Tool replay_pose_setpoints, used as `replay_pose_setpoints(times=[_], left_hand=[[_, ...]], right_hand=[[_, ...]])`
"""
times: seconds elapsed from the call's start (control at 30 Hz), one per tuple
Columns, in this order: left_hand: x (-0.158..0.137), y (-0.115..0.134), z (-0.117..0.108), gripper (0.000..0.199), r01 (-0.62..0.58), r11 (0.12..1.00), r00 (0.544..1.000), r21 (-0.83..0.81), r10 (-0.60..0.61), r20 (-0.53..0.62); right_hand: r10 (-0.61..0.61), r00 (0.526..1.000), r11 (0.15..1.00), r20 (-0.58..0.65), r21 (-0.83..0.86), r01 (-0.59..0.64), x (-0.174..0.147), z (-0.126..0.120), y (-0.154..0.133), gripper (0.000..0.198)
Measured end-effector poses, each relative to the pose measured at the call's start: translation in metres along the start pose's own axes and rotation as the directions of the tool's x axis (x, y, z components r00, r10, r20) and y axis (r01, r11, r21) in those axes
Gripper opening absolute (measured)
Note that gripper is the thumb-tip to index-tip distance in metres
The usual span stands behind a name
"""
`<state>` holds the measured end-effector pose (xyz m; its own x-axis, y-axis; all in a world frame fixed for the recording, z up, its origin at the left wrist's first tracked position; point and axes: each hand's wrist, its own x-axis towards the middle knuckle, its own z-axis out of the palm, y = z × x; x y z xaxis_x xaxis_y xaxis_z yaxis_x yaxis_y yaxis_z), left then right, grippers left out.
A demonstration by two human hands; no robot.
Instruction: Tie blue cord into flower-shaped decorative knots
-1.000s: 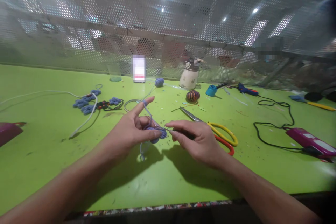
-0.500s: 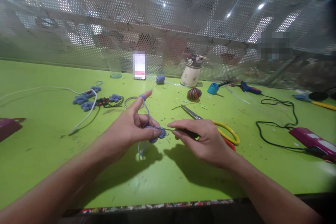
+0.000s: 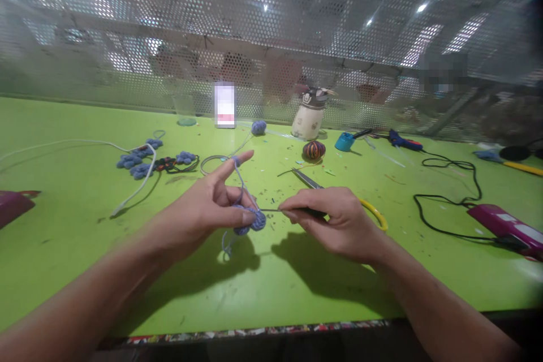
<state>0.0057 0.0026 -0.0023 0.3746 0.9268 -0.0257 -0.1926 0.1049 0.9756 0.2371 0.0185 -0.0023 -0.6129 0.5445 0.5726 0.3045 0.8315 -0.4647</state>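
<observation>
Between thumb and fingers, my left hand pinches a small blue-violet crochet piece. Yarn of the same colour loops round its raised index finger and runs down to the piece; a loose tail dangles below. My right hand is closed on a crochet hook, its dark handle mostly covered by the fingers. The thin metal shaft points left, and its tip meets the top of the piece, where a strand crosses it. Scissors with yellow and red handles lie partly hidden behind my right hand.
Finished crochet flowers and a white cable lie left on the green table. Farther back stand a phone, a blue yarn ball, a multicoloured yarn ball and a pale jug. A magenta device with black cord sits right.
My right hand has drawn back slightly to the right with the hook, covering more of the scissors. The left index finger has shifted a little right, and the crochet piece has turned slightly.
</observation>
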Motion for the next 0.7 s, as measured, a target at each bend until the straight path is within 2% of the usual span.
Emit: replay_pose_setpoints(times=[0.1, 0.2, 0.27, 0.33, 0.4, 0.47, 0.6, 0.7], left_hand=[[0.001, -0.002, -0.002, 0.099, 0.006, 1.000, 1.000, -0.005, -0.006, -0.007], [0.004, -0.004, -0.003, 0.091, 0.015, 0.997, 1.000, 0.070, -0.016, 0.004], [0.005, -0.006, -0.002, 0.081, 0.013, 0.991, 1.000, 0.134, -0.015, 0.013], [0.007, -0.007, -0.002, 0.071, 0.009, 0.984, 1.000, 0.175, -0.012, 0.016], [0.007, -0.008, -0.001, 0.065, 0.016, 0.983, 1.000, 0.184, -0.020, 0.021], [0.007, -0.009, 0.000, 0.070, 0.018, 0.984, 0.999, 0.175, -0.022, 0.025], [0.005, -0.009, 0.001, 0.098, -0.008, 0.985, 1.000, 0.172, 0.003, 0.026], [0.004, -0.008, 0.002, 0.105, -0.040, 0.976, 0.999, 0.215, 0.034, 0.035]], right_hand=[[0.049, 0.999, 0.997, 0.023, 0.051, -0.050, 0.000, -0.003, -0.001, 0.012], [0.180, 0.979, 0.959, 0.099, 0.203, -0.197, 0.000, 0.001, 0.000, 0.010], [0.296, 0.941, 0.881, 0.162, 0.335, -0.335, -0.001, 0.006, 0.002, 0.010], [0.399, 0.889, 0.761, 0.224, 0.459, -0.457, -0.002, 0.012, 0.004, 0.012], [0.454, 0.851, 0.657, 0.263, 0.546, -0.519, -0.002, 0.017, 0.005, 0.016], [0.474, 0.838, 0.617, 0.270, 0.577, -0.535, -0.001, 0.020, 0.005, 0.016], [0.502, 0.821, 0.633, 0.272, 0.531, -0.563, 0.000, 0.021, 0.000, 0.015], [0.521, 0.802, 0.608, 0.292, 0.533, -0.589, 0.000, 0.022, -0.003, 0.016]])
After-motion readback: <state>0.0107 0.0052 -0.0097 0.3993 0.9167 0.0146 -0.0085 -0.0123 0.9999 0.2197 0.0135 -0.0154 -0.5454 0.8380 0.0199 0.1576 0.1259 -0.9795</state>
